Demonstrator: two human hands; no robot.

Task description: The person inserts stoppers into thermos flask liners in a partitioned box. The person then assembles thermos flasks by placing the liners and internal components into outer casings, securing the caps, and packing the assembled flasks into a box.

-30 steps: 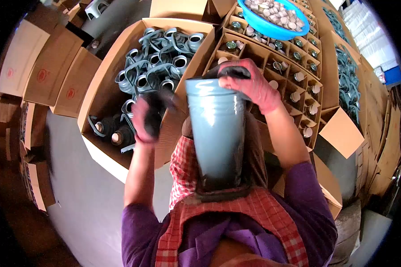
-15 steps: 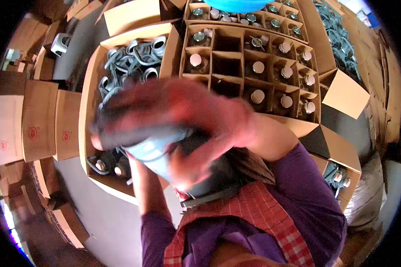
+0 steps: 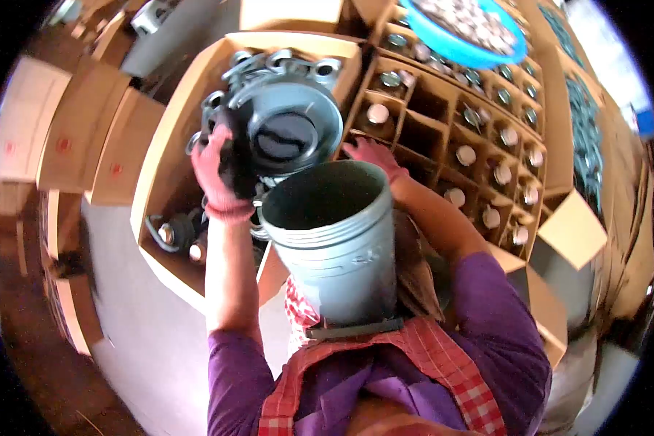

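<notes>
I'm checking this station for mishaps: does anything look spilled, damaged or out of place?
Nothing looks spilled. One mild oddity: at the near end of the carton of grey handled parts, two pale caps show, while visible necks farther back look open. That may well be intended.

Grey floor (image 3: 145, 327). Brown cartons (image 3: 76, 134) with red marks along left side. Pale stool (image 3: 150, 17) upper left. Bright, washed-out light upper right.

The near bucket (image 3: 334, 254) stands in the way — open room through its mouth (image 3: 325, 195).
</notes>
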